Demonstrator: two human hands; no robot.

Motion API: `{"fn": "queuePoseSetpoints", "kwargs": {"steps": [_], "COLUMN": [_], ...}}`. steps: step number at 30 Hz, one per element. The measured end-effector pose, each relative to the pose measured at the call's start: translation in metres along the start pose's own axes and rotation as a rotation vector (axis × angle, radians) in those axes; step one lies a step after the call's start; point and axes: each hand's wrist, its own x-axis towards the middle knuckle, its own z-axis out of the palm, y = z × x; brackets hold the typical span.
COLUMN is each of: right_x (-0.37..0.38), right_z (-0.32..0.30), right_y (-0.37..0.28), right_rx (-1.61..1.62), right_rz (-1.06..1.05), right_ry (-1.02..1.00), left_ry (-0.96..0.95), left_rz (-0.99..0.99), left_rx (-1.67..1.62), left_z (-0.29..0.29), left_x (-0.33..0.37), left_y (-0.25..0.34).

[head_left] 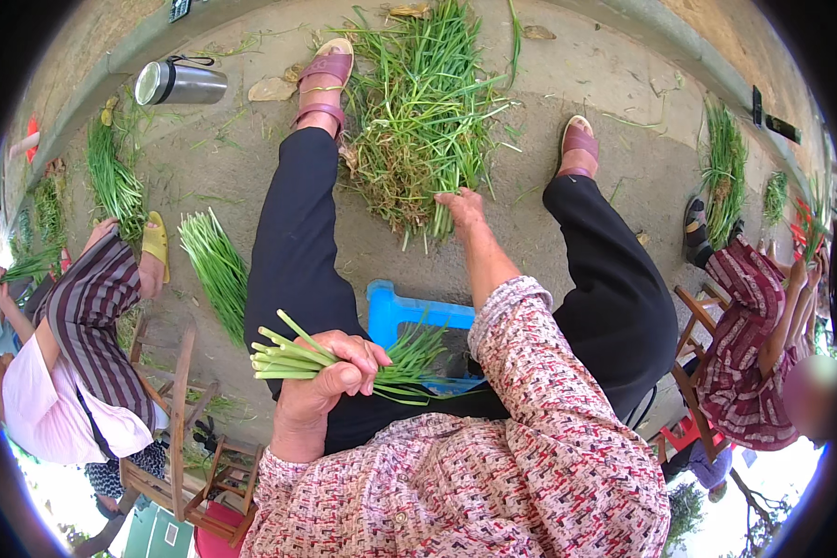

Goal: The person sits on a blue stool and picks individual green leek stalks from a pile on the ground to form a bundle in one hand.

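A small bunch of garlic chives (293, 361) lies in my left hand (330, 377), whose fingers wrap round it over my lap. The pale cut ends point left, and the green leaves hang out to the right. My right hand (465, 212) reaches forward to the near edge of a large loose heap of garlic chives (428, 102) on the ground. Its fingers are closed on stalks at the heap's lower right side. Brown, withered leaves mix with the green ones at the near side of the heap.
A blue plastic stool (381, 312) stands between my legs. Left of my leg lies a neat bundle of chives (216, 270). A steel flask (181, 84) rests farther off. Seated people work at both sides, with wooden chairs (179, 418) and more chives (724, 167) near them.
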Motion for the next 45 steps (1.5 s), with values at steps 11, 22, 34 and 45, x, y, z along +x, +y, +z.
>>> {"fn": "queuePoseSetpoints", "kwargs": {"steps": [11, 22, 34, 45], "right_x": [-0.069, -0.068, -0.095, -0.033], "right_z": [-0.014, -0.006, 0.003, -0.037], "right_y": [-0.095, -0.027, -0.014, 0.05], "right_rx": [0.155, -0.975, -0.942, -0.485], "right_rz": [-0.786, -0.631, -0.463, -0.233], "right_ry": [0.233, 0.076, -0.189, 0.092], "left_ry": [0.022, 0.019, -0.012, 0.019], "left_rz": [0.02, 0.011, -0.007, -0.05], "left_rx": [0.029, 0.069, -0.008, -0.001], "left_z": [-0.002, -0.001, -0.005, -0.004], "left_x": [-0.002, -0.002, -0.001, 0.0], "left_y": [-0.008, -0.008, -0.011, -0.006]}}
